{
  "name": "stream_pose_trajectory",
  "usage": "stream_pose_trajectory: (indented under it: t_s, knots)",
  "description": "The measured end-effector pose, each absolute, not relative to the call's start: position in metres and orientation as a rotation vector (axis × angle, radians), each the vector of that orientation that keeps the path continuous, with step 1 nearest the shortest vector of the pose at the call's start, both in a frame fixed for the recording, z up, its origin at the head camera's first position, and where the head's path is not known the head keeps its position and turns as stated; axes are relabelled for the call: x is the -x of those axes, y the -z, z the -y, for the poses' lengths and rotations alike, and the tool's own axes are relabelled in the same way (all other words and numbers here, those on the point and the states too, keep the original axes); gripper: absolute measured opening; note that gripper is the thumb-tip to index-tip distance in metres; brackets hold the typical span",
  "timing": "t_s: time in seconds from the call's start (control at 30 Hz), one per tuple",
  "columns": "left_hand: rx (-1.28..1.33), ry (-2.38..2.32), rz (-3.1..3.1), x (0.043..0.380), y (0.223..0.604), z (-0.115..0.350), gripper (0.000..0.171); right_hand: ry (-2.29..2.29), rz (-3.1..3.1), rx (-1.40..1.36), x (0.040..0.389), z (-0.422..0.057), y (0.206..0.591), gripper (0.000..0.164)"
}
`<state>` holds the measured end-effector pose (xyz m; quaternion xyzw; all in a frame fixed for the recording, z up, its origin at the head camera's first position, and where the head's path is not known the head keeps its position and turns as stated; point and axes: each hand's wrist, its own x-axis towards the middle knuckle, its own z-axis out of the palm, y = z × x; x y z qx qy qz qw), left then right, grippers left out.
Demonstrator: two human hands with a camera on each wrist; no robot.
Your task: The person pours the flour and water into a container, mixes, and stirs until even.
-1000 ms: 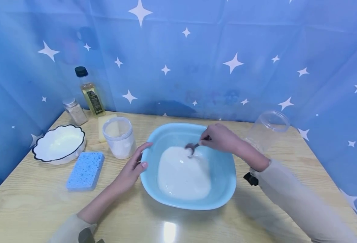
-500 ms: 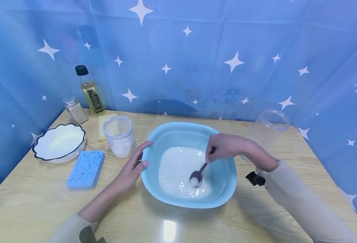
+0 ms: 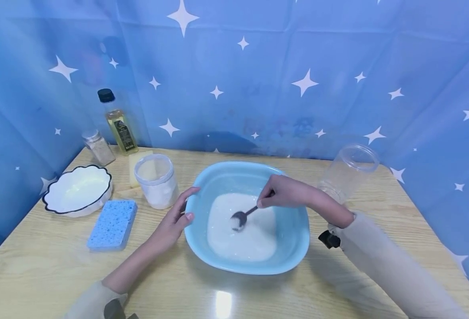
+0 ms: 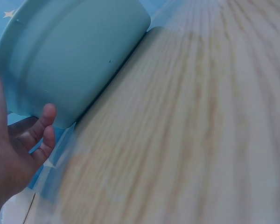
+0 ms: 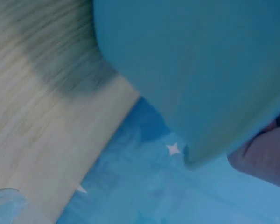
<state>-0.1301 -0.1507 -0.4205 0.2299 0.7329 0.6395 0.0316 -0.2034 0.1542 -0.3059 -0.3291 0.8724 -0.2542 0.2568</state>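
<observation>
In the head view, a light blue plastic basin (image 3: 292, 261) holds a pool of milky white liquid (image 3: 226, 239). My left hand (image 3: 174, 221) touches its left rim with thumb and forefinger spread apart. The left wrist view shows that hand (image 4: 18, 144) beside the basin's outer wall (image 4: 79, 60), other fingers loosely bent off it. Over the right side of the basin, my right hand (image 3: 284, 192) pinches the handle of a dark spoon (image 3: 240, 218), its bowl dipped in the liquid. From the right wrist, the basin wall (image 5: 191, 70) hides most of that hand (image 5: 266, 156).
Left of the basin stand an open clear jar of white powder (image 3: 157, 181), a blue sponge (image 3: 112, 225) and a scalloped white dish (image 3: 79, 189). Behind are a pale yellow block (image 3: 134, 170), a shaker (image 3: 98, 148) and an oil bottle (image 3: 122, 128). A clear container (image 3: 347, 173) stands at right.
The spoon has swept through the liquid, first toward the front right, then back left to the middle, with my right hand following. My left hand stays at the rim.
</observation>
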Motion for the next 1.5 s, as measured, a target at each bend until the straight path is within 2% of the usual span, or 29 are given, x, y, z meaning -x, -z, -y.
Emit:
stream_pose_trajectory:
  t_s: [0.3, 0.43, 0.63, 0.77, 0.97, 1.17, 1.37, 1.5]
  knots:
    - [-0.727, -1.968, -2.259, 0.13, 0.421, 0.15, 0.052, 0.487, -2.534, 0.889, 0.203, -0.178, 0.286, 0.014]
    - [-0.741, -1.966, -2.254, 0.129, 0.421, 0.15, 0.051, 0.515, -2.698, 0.891, 0.203, -0.16, 0.296, 0.016]
    - [-0.73, -1.966, -2.279, 0.129, 0.421, 0.151, 0.051, 0.681, -2.67, 1.096, 0.194, -0.121, 0.315, 0.022]
    - [-0.749, -1.968, -2.282, 0.129, 0.422, 0.151, 0.051, 0.736, -2.492, 1.115, 0.18, -0.114, 0.319, 0.016]
    - [-0.744, -1.979, -2.277, 0.129, 0.422, 0.15, 0.051, 0.671, -2.2, 1.166, 0.169, -0.126, 0.308, 0.017]
    - [-0.727, -1.973, -2.276, 0.127, 0.421, 0.15, 0.051, 0.511, -2.362, 1.241, 0.162, -0.143, 0.292, 0.025]
    - [-0.733, -1.966, -2.281, 0.128, 0.42, 0.15, 0.05, 0.418, -2.598, 1.314, 0.149, -0.16, 0.296, 0.011]
    - [-0.743, -1.965, -2.285, 0.129, 0.421, 0.151, 0.05, 0.459, -2.691, 1.369, 0.145, -0.168, 0.304, 0.008]
